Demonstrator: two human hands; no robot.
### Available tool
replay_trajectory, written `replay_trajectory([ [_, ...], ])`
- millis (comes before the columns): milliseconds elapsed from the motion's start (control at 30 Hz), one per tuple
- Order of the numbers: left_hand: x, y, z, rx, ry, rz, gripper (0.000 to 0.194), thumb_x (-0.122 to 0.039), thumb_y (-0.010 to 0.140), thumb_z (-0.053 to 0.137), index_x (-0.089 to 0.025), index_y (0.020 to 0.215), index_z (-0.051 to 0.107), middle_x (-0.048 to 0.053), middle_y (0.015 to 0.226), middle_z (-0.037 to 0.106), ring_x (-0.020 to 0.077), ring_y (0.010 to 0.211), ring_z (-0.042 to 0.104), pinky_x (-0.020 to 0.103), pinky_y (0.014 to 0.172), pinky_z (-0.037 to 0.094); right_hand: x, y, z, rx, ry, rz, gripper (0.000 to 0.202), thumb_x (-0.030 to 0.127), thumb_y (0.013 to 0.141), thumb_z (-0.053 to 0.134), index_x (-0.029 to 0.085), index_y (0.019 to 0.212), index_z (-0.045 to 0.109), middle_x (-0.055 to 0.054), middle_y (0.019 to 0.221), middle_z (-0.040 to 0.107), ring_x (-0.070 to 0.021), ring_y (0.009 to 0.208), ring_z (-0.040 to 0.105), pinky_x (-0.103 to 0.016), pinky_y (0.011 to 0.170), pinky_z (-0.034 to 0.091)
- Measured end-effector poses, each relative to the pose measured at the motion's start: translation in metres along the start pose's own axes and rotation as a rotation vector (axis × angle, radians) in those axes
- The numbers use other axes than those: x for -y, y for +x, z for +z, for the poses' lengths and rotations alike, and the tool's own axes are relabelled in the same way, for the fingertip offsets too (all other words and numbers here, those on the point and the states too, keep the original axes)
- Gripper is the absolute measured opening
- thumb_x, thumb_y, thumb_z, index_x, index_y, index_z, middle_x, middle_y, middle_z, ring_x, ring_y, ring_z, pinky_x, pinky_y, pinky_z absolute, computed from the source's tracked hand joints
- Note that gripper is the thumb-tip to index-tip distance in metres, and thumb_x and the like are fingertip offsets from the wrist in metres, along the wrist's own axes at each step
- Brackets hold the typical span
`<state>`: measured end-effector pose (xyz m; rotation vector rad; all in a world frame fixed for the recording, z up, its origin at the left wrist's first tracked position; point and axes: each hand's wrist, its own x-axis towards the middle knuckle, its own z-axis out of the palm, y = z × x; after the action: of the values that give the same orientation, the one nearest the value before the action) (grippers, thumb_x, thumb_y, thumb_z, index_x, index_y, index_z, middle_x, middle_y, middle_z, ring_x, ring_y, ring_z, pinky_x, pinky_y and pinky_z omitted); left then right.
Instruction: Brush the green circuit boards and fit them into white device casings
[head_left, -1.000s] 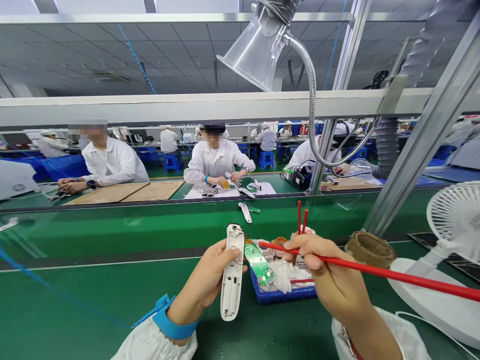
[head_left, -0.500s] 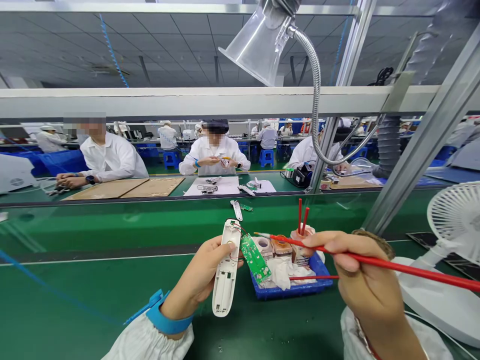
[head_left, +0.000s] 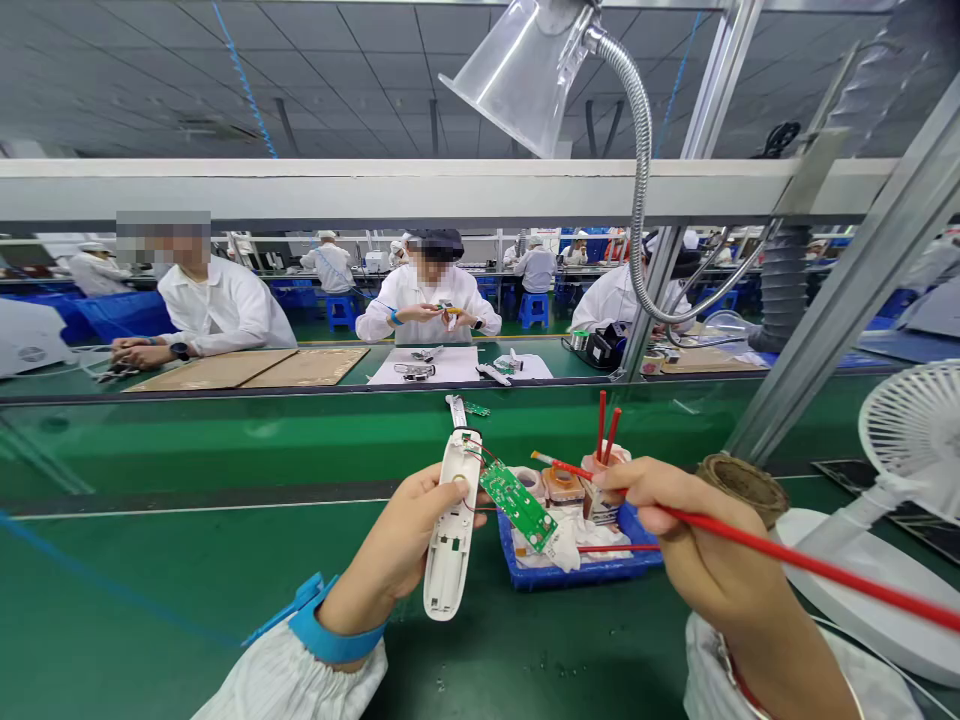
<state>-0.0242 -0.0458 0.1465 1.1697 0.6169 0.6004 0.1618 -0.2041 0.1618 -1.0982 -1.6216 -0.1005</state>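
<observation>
My left hand (head_left: 416, 525) is closed round a long white plastic housing (head_left: 450, 545), its hollow inner side facing me. Thin wires run from the housing to a green circuit board (head_left: 517, 505), which hangs tilted to its right. Between thumb and fingers my right hand (head_left: 697, 540) grips a red-handled paintbrush (head_left: 720, 525). The brush tip points left, just above and to the right of the board, apart from it. Under the board stands a blue tray (head_left: 592, 578) with small jars (head_left: 564, 485), crumpled white tissue (head_left: 574, 535) and another red stick.
A white fan (head_left: 870, 560) and a brown round container (head_left: 742, 485) stand at right. A clear lamp-shaped hood (head_left: 517, 75) hangs overhead on a flexible metal arm. Beyond the bench runs a green conveyor (head_left: 225, 440) carrying another housing and board. Co-workers in white (head_left: 431, 300) sit across it.
The brush tip has moved slightly right and up, away from the board. The board now leans further right. The housing and board on the conveyor have shifted left.
</observation>
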Motion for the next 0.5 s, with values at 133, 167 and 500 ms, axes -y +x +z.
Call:
replay_trajectory([
  [133, -0.007, -0.002, -0.008, -0.043, -0.024, 0.027, 0.02, -0.029, 0.073, 0.067, -0.015, 0.087, 0.064, 0.004, 0.082, 0.066, 0.0189, 0.083, 0.063, 0.031, 0.077, 0.053, -0.004, 0.007, -0.009, -0.368, 0.083, 0.126, 0.009, 0.028, 0.092, 0.052, 0.02, 0.089, 0.055, -0.004, 0.086, 0.064, -0.0158, 0.069, 0.063, -0.028, 0.067, 0.054],
  [167, -0.008, -0.002, -0.011, -0.059, -0.029, 0.039, 0.021, -0.029, 0.073, 0.068, -0.015, 0.089, 0.064, 0.004, 0.082, 0.066, 0.0188, 0.084, 0.063, 0.031, 0.077, 0.053, -0.006, 0.007, -0.009, -0.475, 0.158, 0.202, 0.011, 0.031, 0.09, 0.056, 0.02, 0.088, 0.055, -0.004, 0.083, 0.064, -0.015, 0.063, 0.062, -0.027, 0.063, 0.054],
  [500, -0.009, 0.005, -0.03, -0.123, 0.072, 0.282, 0.028, -0.04, 0.076, 0.063, -0.02, 0.096, 0.061, -0.001, 0.079, 0.061, 0.0152, 0.077, 0.06, 0.032, 0.077, 0.052, -0.069, -0.056, 0.042, -0.673, 0.884, 1.335, 0.014, 0.011, 0.09, 0.053, 0.014, 0.077, 0.051, -0.01, 0.073, 0.064, -0.0168, 0.071, 0.067, -0.021, 0.067, 0.058],
])
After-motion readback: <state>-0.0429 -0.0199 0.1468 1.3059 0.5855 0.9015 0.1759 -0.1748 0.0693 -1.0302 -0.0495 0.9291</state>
